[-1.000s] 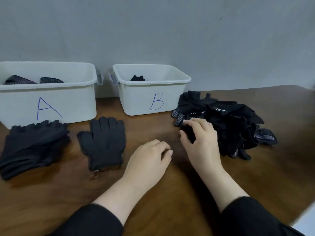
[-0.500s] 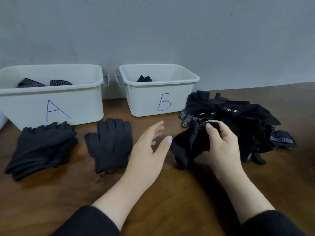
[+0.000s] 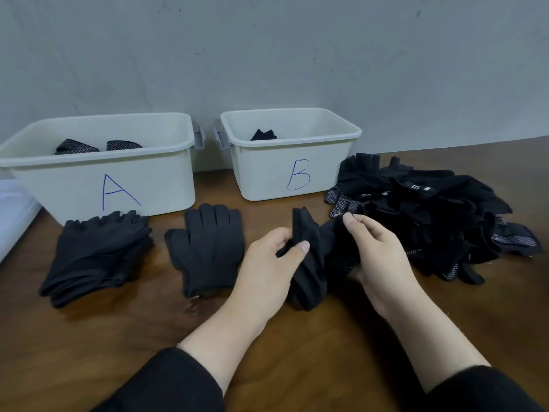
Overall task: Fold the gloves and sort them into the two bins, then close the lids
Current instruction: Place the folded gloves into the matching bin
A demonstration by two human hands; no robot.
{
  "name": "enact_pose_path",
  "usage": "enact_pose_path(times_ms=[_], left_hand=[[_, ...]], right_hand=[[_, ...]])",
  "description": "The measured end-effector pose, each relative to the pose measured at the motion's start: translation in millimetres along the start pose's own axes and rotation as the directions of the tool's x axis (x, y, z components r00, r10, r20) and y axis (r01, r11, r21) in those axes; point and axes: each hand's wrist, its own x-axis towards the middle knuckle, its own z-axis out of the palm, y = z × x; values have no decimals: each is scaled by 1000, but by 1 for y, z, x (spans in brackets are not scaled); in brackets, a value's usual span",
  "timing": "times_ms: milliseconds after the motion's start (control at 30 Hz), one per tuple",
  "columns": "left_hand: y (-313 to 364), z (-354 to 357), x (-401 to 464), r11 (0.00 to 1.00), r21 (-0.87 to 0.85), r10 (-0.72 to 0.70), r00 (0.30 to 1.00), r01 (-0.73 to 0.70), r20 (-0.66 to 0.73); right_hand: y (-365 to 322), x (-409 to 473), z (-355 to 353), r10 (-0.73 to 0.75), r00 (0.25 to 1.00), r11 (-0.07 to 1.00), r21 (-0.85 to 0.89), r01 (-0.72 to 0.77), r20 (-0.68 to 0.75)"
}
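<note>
A crumpled black glove (image 3: 315, 263) is held just above the table between my left hand (image 3: 269, 264) and my right hand (image 3: 378, 257), both gripping it. A loose pile of black gloves (image 3: 430, 215), some with white grip dots, lies to the right. White bin A (image 3: 101, 176) stands at the back left with dotted gloves inside. White bin B (image 3: 294, 171) stands beside it, holding one dark glove. In front of bin A lies a stack of black gloves (image 3: 95, 254), and a flat black glove (image 3: 208, 248) lies next to it.
The brown wooden table (image 3: 297, 352) runs up to a grey wall behind the bins. A white flat object (image 3: 15, 215) sits at the far left edge. Both bins stand without lids, grey latches facing each other between them.
My right hand pulled one glove out of the pile toward the middle. My left hand rose from the table and took hold of the same glove.
</note>
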Motion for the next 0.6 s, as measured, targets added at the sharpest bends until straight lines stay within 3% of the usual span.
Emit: enact_pose_path(times_ms=[167,367,433,500,533,600], left_hand=[[4,-5,0,989,-149,-40,993,24,-108],[4,-11,-1,973,-229,-62,990,33,-124],[1,-17,-2,999,-30,-27,984,22,-176],[-5,-26,-2,919,394,90,972,3,-219],[-7,-31,-4,829,559,152,962,2,-228],[-6,-40,-9,713,701,233,942,4,-242]], right_hand=[[1,-5,2,10,964,998,52,-25,265],[5,2,11,-75,993,997,8,75,95],[4,13,12,-92,991,996,-8,93,95],[9,25,14,-120,988,964,-225,140,100],[12,30,14,-129,987,891,-426,157,95],[17,30,14,-194,979,663,-727,177,61]])
